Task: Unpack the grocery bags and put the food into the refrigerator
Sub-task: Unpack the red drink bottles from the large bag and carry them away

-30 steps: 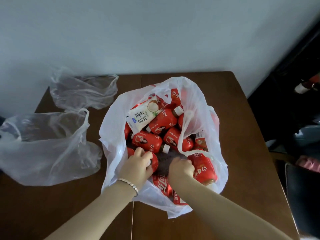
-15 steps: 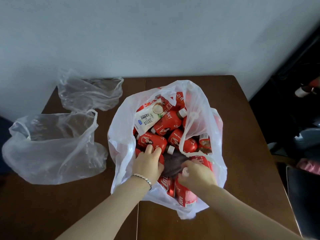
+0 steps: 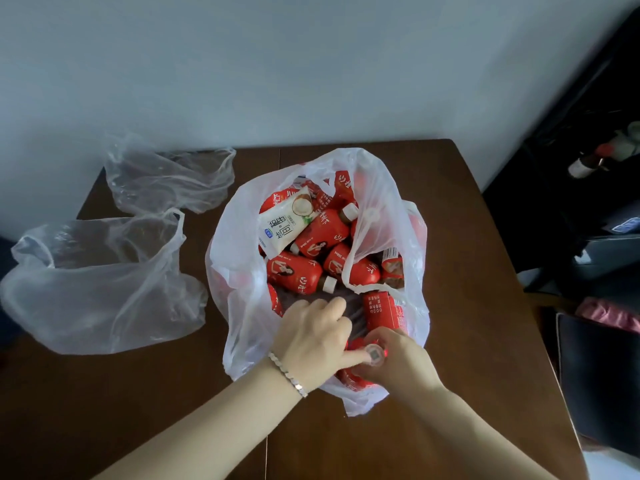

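Both hands are in the full bag [image 3: 239,258] mid-worktop: right hand [image 3: 398,362] wraps a red bottle [image 3: 360,375], left hand [image 3: 311,337] half-curled, grip unclear. Yanking could topple loose bottles.

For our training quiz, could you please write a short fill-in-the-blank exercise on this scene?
1. The white plastic bag on the brown wooden table holds mostly ___ bottles.
2. The two clear plastic bags look ___.
3. The silver bracelet is on the ___ wrist.
4. The white coconut-print pouch lies ___ the bottles.

Answers: red; empty; left; on
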A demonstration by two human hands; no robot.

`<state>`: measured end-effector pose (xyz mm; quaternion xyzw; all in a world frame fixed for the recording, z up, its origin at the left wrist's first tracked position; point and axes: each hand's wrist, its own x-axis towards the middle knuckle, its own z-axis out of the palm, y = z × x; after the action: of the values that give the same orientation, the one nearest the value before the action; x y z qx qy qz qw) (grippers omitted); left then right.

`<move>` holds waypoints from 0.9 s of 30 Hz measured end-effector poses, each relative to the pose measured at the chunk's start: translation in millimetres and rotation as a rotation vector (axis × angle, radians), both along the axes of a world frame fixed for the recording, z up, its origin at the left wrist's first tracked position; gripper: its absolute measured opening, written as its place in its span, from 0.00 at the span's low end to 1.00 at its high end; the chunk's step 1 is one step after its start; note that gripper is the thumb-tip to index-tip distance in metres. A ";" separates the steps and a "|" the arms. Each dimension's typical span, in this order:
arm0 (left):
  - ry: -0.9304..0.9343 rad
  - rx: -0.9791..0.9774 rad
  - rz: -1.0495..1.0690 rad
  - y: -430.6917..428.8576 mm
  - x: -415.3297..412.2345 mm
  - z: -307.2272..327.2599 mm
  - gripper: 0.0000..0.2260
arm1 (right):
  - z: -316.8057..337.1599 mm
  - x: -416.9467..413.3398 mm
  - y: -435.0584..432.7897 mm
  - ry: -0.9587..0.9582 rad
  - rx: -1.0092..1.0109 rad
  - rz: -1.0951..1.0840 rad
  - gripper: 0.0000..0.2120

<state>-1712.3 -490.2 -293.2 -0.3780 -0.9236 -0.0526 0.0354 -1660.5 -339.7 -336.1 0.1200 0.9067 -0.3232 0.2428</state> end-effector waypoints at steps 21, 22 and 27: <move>-0.336 -0.426 -0.038 28.6 23.2 -32.7 0.21 | -19.2 27.1 15.8 -0.010 -0.210 -0.105 0.13; -0.328 -0.410 -0.038 26.8 23.6 -34.2 0.20 | -19.1 29.7 16.8 0.012 -0.179 -0.119 0.14; -0.348 -0.360 -0.035 19.0 26.2 -33.2 0.22 | -17.9 34.4 17.5 0.078 0.061 -0.152 0.17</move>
<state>-1686.2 -471.2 -326.4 -0.3793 -0.9036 0.0477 -0.1931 -1626.1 -322.3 -354.0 0.1829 0.9134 -0.3172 0.1781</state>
